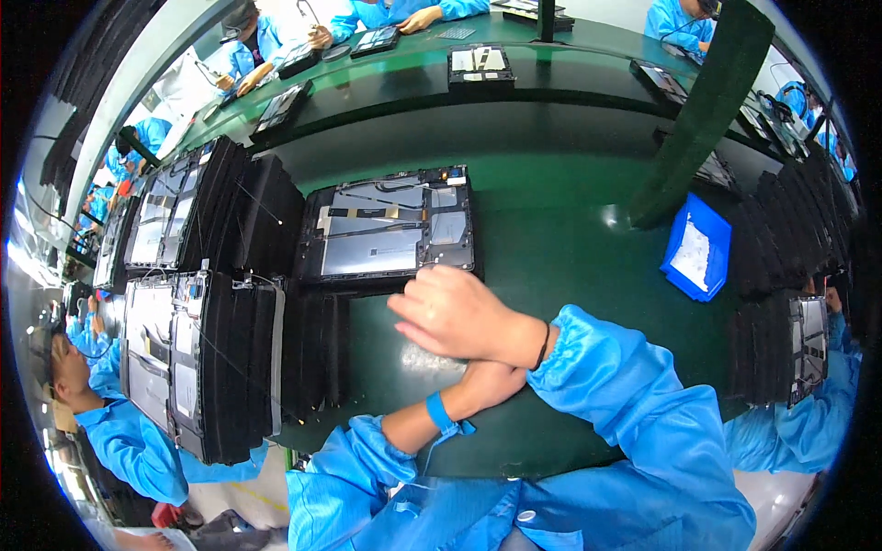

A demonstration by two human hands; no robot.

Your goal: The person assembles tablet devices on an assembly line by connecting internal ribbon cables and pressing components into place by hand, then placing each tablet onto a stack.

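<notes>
My forearms cross over the green table. My right hand, with a thin black band at its wrist, lies uppermost with the fingers loosely curled in; I see nothing in it. It is close to the near edge of an opened tablet-like device, whose silver panels and dark cables show. Beneath the right wrist is my left hand, its fingers hidden under the other arm. A blue wrist strap with a cord goes round the left wrist.
Stacks of similar devices in black trays stand on the left, with more black trays on the right. A blue bin holds small white pieces. A dark green post rises at the right. Co-workers in blue sit around the tables.
</notes>
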